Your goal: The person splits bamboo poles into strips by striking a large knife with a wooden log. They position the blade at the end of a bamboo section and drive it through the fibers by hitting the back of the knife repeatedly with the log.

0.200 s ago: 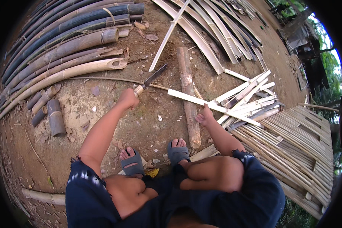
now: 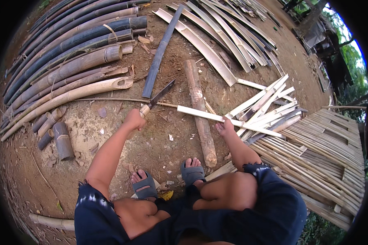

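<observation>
My left hand (image 2: 133,120) is closed round the wooden handle of a machete (image 2: 162,93), whose dark blade points up and to the right. In my right hand (image 2: 225,127) is a pale split bamboo strip (image 2: 199,113), gripped partway along. The strip lies across a round log (image 2: 197,98) on the ground, and its right end reaches over a heap of cut strips (image 2: 262,104). The blade is apart from the strip, left of its near end. Beyond the machete tip lies a long split bamboo piece (image 2: 161,55), its dark outer side up.
Whole bamboo poles (image 2: 69,57) lie stacked at the upper left, with short bamboo cuts (image 2: 63,141) below them. Long split halves (image 2: 216,45) fan out at the top. A slatted bamboo panel (image 2: 331,151) fills the right side. My sandalled feet (image 2: 145,185) are close to the log.
The long split piece beyond the machete showed a narrow pale side before and now shows its broad dark side. The view has shifted slightly; both hands keep their holds.
</observation>
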### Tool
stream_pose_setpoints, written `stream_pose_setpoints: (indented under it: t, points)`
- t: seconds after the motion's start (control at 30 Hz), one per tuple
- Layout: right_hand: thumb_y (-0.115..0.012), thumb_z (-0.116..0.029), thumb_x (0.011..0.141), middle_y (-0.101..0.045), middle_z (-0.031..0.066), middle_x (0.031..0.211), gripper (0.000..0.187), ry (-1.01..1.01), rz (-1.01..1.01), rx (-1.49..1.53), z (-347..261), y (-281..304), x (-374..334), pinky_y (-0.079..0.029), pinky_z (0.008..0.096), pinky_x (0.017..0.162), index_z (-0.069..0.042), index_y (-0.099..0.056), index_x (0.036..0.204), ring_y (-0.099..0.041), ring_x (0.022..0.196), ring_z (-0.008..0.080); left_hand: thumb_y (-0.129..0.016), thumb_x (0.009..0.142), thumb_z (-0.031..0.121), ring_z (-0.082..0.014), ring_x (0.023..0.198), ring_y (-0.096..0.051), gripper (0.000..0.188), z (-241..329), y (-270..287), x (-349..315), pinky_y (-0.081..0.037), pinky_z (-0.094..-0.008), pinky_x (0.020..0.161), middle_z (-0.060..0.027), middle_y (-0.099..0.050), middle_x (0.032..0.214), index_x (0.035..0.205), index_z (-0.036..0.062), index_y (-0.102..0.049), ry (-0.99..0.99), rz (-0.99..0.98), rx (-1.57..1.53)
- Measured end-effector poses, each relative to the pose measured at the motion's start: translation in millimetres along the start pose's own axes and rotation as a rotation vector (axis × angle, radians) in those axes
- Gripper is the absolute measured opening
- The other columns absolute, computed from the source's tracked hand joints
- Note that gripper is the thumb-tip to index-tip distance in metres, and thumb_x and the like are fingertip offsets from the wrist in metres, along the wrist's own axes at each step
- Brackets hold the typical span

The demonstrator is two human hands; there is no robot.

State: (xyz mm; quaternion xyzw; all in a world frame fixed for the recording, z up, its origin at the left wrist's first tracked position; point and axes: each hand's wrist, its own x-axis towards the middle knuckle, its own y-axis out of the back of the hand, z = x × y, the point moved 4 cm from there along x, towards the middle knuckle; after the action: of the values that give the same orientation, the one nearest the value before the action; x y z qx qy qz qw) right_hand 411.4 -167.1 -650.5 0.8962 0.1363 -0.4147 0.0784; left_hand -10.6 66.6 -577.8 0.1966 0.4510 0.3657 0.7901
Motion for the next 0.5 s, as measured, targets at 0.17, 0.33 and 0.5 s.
stream_pose_setpoints:
  t: [0.17,0.33,0.5]
  points:
    - [-0.066,-0.020,0.097,-0.062,0.0118,0.106,0.033,0.045,0.174,0.050,-7.1,-12.9,-30.6,-0.056,0.0330,0.065,0.000,-0.055,0.121,-0.062,0.085,0.0222,-0.077,0.076,0.012,-0.0244,0.053,-0.070,0.034,-15.4,-7.4,17.9,-0.055,-0.0364,0.052,-0.0189,-0.071,0.073,0.101,-0.0089,-0.066,-0.008,-0.017,-0.084]
    - [-0.064,-0.019,0.100,-0.060,0.0096,0.094,0.022,0.061,0.074,0.113,-11.6,-41.9,-77.7,-0.052,0.0292,0.054,0.000,-0.056,0.107,-0.056,0.071,0.0184,-0.074,0.079,0.003,-0.0234,0.052,-0.069,0.025,-10.6,2.6,5.9,-0.054,-0.0374,0.046,-0.0150,-0.068,0.069,0.098,-0.0086,-0.063,-0.006,-0.051,-0.160]
    - [-0.059,-0.020,0.103,-0.062,0.0095,0.100,0.023,0.029,-0.209,0.197,-14.5,-71.7,-176.3,-0.055,0.0292,0.061,0.000,-0.055,0.113,-0.062,0.082,0.0205,-0.068,0.080,-0.002,-0.0254,0.051,-0.068,0.017,-34.1,-11.2,20.1,-0.054,-0.0391,0.046,-0.0141,-0.066,0.066,0.094,-0.0095,-0.061,0.001,-0.138,-0.280]
